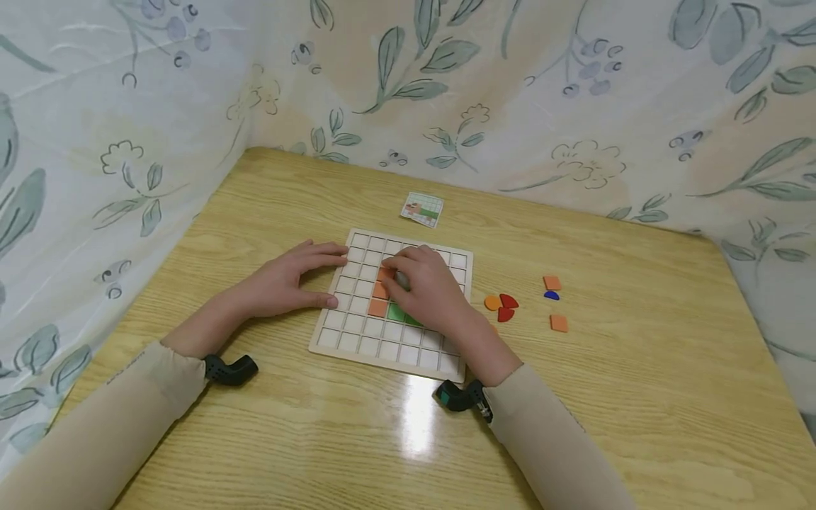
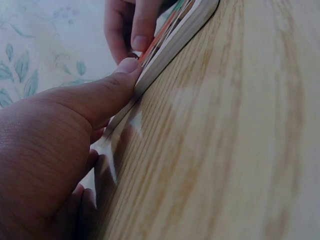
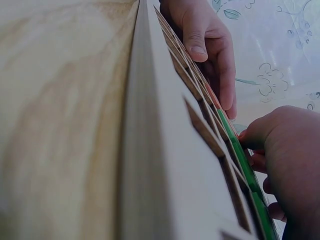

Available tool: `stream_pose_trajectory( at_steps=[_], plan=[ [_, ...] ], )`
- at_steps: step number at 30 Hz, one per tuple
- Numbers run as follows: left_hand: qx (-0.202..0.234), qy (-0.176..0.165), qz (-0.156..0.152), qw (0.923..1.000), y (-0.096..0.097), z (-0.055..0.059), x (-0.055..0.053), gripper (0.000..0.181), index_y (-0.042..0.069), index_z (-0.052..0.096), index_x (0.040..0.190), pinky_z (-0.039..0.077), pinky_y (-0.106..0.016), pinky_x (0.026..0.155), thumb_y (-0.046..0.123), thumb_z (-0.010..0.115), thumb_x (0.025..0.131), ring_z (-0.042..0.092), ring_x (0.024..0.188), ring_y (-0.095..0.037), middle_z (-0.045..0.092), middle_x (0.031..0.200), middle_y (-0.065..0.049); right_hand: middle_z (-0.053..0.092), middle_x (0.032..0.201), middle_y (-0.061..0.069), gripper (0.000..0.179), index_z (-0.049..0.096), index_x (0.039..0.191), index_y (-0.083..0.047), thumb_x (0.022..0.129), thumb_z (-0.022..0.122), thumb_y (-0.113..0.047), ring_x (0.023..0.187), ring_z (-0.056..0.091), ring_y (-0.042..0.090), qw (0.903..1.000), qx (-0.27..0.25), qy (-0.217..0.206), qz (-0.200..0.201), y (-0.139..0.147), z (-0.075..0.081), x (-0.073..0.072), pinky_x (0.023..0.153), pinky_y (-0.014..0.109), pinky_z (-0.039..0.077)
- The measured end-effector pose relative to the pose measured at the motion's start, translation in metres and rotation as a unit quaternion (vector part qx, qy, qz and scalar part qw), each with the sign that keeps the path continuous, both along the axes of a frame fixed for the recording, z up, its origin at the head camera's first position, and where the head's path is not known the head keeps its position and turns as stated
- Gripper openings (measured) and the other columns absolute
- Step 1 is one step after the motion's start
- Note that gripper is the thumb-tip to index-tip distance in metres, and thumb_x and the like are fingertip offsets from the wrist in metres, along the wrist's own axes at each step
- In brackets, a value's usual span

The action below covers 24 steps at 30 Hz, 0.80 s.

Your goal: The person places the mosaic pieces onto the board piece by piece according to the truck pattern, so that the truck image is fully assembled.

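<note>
A pale wooden grid board [image 1: 357,345] lies on the table. My left hand [image 1: 283,283] is at its left side, fingers spread, thumb and fingertips resting on the edge. Over the middle of the board my right hand [image 1: 428,287] bends its fingers down. Its thumb and fingertips pinch a small red piece [image 3: 242,134], mostly hidden by them, above the upper orange squares. An orange square tile [image 1: 377,307] sits in the grid below, in a column with other orange ones. Beside it are green tiles [image 1: 396,312], partly covered by the right hand.
A small picture card [image 1: 423,210] lies behind the board. To the right are an orange round piece [image 1: 492,303], red quarter-circle pieces [image 1: 507,302], a blue half-circle [image 1: 551,295] and loose orange squares [image 1: 558,323]. Patterned cloth [image 1: 542,127] hangs behind the table.
</note>
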<state>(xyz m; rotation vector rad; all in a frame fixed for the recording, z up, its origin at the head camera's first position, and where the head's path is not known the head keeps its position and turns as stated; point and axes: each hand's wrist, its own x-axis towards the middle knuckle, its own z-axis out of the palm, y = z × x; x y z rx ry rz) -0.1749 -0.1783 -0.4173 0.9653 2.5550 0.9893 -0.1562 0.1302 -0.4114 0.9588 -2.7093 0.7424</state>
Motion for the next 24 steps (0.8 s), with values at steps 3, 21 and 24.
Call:
stream_pose_trajectory(
  at_steps=[3, 21, 24],
  plan=[
    [-0.001, 0.002, 0.002, 1.0, -0.0005, 0.0003, 0.0009, 0.076, 0.013, 0.058, 0.159, 0.01, -0.053, 0.136, 0.043, 0.087, 0.096, 0.022, 0.166, -0.033, 0.04, 0.174, -0.001, 0.076, 0.114, 0.008, 0.027, 0.081, 0.126, -0.005, 0.106, 0.073, -0.021, 0.104, 0.065, 0.03, 1.0, 0.0, -0.001, 0.0, -0.0002, -0.0006, -0.0007, 0.096, 0.045, 0.054],
    [0.001, 0.0, 0.006, 1.0, 0.0012, -0.0008, 0.0003, 0.075, 0.015, 0.059, 0.159, 0.008, -0.051, 0.136, 0.042, 0.088, 0.095, 0.021, 0.166, -0.031, 0.041, 0.174, 0.002, 0.077, 0.117, 0.008, 0.025, 0.08, 0.125, -0.006, 0.105, 0.073, -0.02, 0.106, 0.066, 0.03, 0.9999, 0.012, 0.005, 0.0, 0.0011, -0.0014, 0.0002, 0.097, 0.046, 0.054],
    [0.001, -0.003, 0.005, 1.0, 0.001, -0.0003, 0.0004, 0.075, 0.014, 0.059, 0.159, 0.008, -0.051, 0.136, 0.042, 0.087, 0.095, 0.021, 0.166, -0.031, 0.04, 0.174, 0.001, 0.077, 0.116, 0.008, 0.025, 0.081, 0.124, -0.006, 0.105, 0.074, -0.019, 0.107, 0.066, 0.03, 0.9998, 0.016, 0.013, 0.001, 0.0015, -0.0011, 0.0007, 0.097, 0.046, 0.054]
  ],
)
